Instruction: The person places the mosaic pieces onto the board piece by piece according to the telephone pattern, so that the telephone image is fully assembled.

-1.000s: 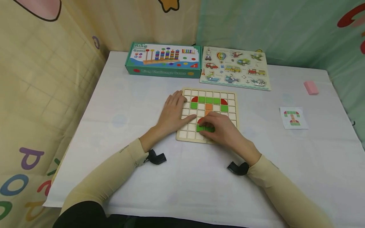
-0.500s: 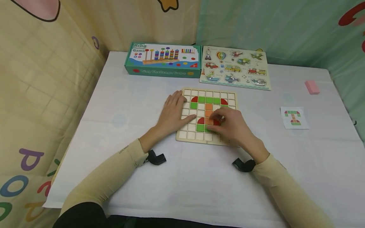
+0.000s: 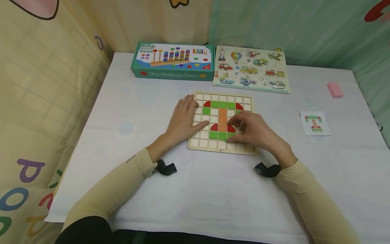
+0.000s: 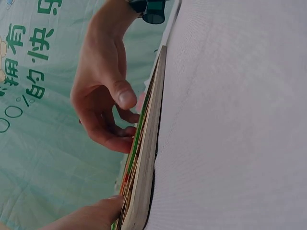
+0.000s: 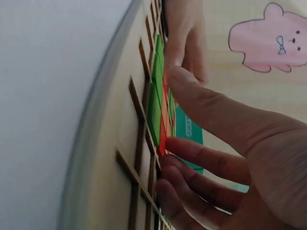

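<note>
A square wooden grid board (image 3: 203, 142) lies on the white table, with coloured tiles in some of its cells. Green squares (image 3: 223, 104) and red rounded pieces (image 3: 207, 104) run along its upper part, an orange column (image 3: 222, 119) drops down the middle, and more green squares (image 3: 222, 136) make a lower row. My left hand (image 3: 182, 122) rests on the board's left edge, fingers straight and thumb spread. Over the lower right part is my right hand (image 3: 254, 130), its fingertips beside a red rounded piece (image 3: 231, 128). Thumb and fingers stand apart with nothing between them in the right wrist view.
Behind the board stand a green Ring Challenge Game box (image 3: 172, 64) and a vehicle picture puzzle (image 3: 251, 69). To the right lie a white card (image 3: 315, 123) printed with a matching tile pattern and a pink block (image 3: 335, 89). Printed curtains hang around the table.
My right hand has shifted right across the lower tiles, uncovering the orange, red and green pieces there. My left hand has stayed on the board's edge.
</note>
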A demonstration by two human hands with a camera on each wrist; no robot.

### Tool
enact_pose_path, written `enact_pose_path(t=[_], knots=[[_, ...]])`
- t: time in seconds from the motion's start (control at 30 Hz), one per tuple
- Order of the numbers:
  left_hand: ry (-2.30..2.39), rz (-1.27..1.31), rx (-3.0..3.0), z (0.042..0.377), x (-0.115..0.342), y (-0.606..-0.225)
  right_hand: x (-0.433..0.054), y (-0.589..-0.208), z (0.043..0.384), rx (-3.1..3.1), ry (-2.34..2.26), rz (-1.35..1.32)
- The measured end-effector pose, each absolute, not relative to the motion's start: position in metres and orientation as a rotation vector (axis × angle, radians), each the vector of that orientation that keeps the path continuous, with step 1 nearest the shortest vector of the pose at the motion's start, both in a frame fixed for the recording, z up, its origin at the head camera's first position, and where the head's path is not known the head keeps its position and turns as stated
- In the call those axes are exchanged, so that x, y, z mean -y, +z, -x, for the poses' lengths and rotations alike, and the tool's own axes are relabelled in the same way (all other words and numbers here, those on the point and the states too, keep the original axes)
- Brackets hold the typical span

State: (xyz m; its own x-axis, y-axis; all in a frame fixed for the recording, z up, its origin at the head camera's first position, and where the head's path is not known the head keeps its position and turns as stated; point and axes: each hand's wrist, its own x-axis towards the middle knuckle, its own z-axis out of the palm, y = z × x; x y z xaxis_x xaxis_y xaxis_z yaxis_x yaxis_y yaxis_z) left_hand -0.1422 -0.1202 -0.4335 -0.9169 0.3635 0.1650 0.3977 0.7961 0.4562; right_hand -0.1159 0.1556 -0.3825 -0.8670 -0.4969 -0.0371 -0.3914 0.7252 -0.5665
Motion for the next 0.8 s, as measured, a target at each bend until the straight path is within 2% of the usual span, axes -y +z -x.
enact_pose_path(t=[0.37, 0.57, 0.8], knots=[[-0.757, 0.62, 2.903, 0.142, 0.121, -0.435, -0.126, -0.395, 0.097, -2.935, -0.803, 0.621], [-0.754, 0.612, 2.917, 0.142, 0.121, -0.434, -0.122, -0.396, 0.093, -2.941, -0.834, 0.694], [-0.753, 0.612, 2.91, 0.143, 0.12, -0.434, -0.12, -0.398, 0.095, -2.884, -0.866, 0.902]])
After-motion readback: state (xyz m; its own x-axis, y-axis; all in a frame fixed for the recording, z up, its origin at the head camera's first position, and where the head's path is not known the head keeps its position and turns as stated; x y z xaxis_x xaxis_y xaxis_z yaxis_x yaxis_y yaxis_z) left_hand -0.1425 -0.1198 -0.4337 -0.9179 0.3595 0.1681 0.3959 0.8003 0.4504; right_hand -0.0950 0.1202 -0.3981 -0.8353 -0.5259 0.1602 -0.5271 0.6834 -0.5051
